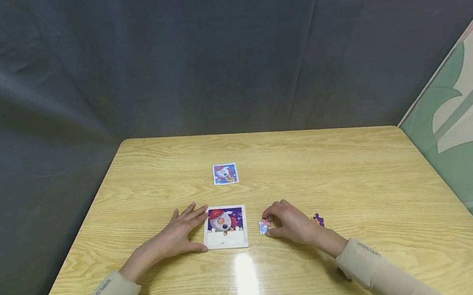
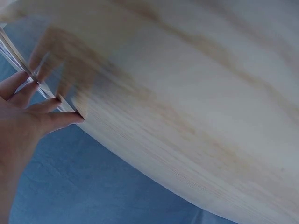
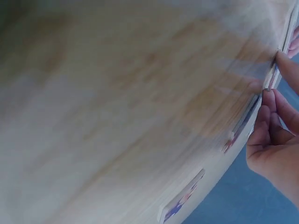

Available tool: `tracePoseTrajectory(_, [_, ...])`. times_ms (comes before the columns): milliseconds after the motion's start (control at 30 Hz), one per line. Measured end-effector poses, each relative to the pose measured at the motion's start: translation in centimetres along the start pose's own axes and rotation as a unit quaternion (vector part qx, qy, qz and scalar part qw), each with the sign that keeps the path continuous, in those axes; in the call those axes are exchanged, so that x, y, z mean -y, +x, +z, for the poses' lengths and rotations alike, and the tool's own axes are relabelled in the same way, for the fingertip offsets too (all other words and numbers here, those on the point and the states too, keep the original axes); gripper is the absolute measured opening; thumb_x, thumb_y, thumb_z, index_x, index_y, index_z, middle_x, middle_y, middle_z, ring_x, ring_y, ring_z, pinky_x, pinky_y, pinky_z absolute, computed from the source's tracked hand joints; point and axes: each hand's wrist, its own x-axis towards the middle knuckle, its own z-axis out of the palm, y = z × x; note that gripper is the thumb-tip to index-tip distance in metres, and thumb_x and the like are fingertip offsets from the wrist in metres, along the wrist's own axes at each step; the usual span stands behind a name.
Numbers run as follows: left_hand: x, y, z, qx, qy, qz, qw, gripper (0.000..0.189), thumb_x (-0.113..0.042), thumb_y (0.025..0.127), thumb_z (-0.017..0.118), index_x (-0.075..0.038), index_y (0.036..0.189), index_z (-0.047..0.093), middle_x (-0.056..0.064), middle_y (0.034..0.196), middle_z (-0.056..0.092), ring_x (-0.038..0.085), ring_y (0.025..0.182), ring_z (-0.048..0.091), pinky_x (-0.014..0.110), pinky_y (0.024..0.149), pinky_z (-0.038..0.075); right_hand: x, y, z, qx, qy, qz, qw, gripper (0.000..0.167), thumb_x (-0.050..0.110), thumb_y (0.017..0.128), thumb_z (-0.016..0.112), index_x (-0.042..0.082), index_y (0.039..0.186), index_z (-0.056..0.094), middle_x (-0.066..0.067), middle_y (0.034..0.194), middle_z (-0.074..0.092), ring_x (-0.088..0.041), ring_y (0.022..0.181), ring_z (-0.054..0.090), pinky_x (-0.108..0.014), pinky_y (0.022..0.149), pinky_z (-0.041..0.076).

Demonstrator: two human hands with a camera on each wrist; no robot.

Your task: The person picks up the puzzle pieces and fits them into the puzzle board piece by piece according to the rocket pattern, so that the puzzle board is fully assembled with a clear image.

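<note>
A white square puzzle tray (image 1: 227, 247) lies flat on the table, its upper part filled with joined pieces showing a grey round figure with red on a purple ground. The lower part shows bare white. My left hand (image 1: 176, 234), fingers spread and straight, touches the tray's left edge with fingertips and thumb. Right of the tray, my right hand (image 1: 291, 224) pinches a pink and light-blue puzzle piece (image 1: 264, 229) between thumb and fingers, at table level. In the right wrist view, another piece (image 3: 240, 126) lies close below the right hand's fingers.
A small square picture card (image 1: 225, 174) lies beyond the tray. A purple and orange puzzle piece (image 1: 318, 219) sits to the right, partly hidden by the right hand. Dark cloth (image 1: 218, 62) hangs behind the wooden table (image 1: 353, 168); a patterned panel (image 1: 469, 116) stands on the right.
</note>
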Motion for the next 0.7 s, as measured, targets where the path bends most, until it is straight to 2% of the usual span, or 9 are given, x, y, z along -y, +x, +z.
tracePoseTrajectory(100, [0.0,0.0,0.0,0.001,-0.001,-0.001,1.0,0.09,-0.051,0.077,0.074,-0.004,0.146,0.04,0.009,0.157,0.025,0.039,0.145,0.012,0.071,0.108,0.006,0.1,0.0,0.0,-0.004,-0.01,-0.014,0.9998,0.036,0.02,0.076,0.082,0.004,0.106,0.069,0.002,0.09,0.062,-0.01,0.081,0.049,-0.022,0.069,0.048])
tracePoseTrajectory(333, [0.1,0.1,0.1,0.003,0.004,0.0,1.0,0.09,-0.052,0.078,0.073,-0.005,0.146,0.039,0.008,0.158,0.025,0.038,0.145,0.012,0.071,0.108,0.006,0.5,0.2,0.3,-0.04,-0.041,-0.059,0.9966,0.023,0.01,0.077,0.078,0.004,0.099,0.072,0.0,0.087,0.064,-0.01,0.078,0.051,-0.018,0.065,0.048])
tracePoseTrajectory(433, [0.1,0.2,0.1,0.002,0.001,0.001,1.0,0.09,-0.052,0.078,0.073,-0.005,0.146,0.04,0.008,0.157,0.025,0.038,0.145,0.012,0.071,0.108,0.007,1.1,-0.1,0.3,-0.052,-0.061,-0.043,0.9959,0.024,0.015,0.08,0.077,0.002,0.099,0.072,-0.003,0.088,0.065,-0.012,0.077,0.05,-0.019,0.064,0.048])
tracePoseTrajectory(567, [0.1,0.1,0.1,0.004,0.002,0.0,1.0,0.09,-0.053,0.078,0.073,-0.005,0.146,0.039,0.008,0.158,0.025,0.038,0.145,0.012,0.07,0.108,0.006,2.0,-0.7,0.1,-0.033,-0.048,0.003,0.9983,0.038,0.024,0.08,0.079,0.0,0.108,0.069,-0.003,0.093,0.063,-0.013,0.081,0.049,-0.024,0.068,0.048])
tracePoseTrajectory(700, [0.1,0.0,0.0,0.004,0.001,-0.001,1.0,0.09,-0.052,0.077,0.073,-0.005,0.147,0.039,0.008,0.158,0.025,0.037,0.145,0.012,0.07,0.108,0.006,2.2,-0.8,0.1,-0.01,-0.023,0.019,0.9995,0.046,0.023,0.076,0.082,0.002,0.114,0.068,-0.002,0.097,0.062,-0.014,0.084,0.049,-0.026,0.07,0.047])
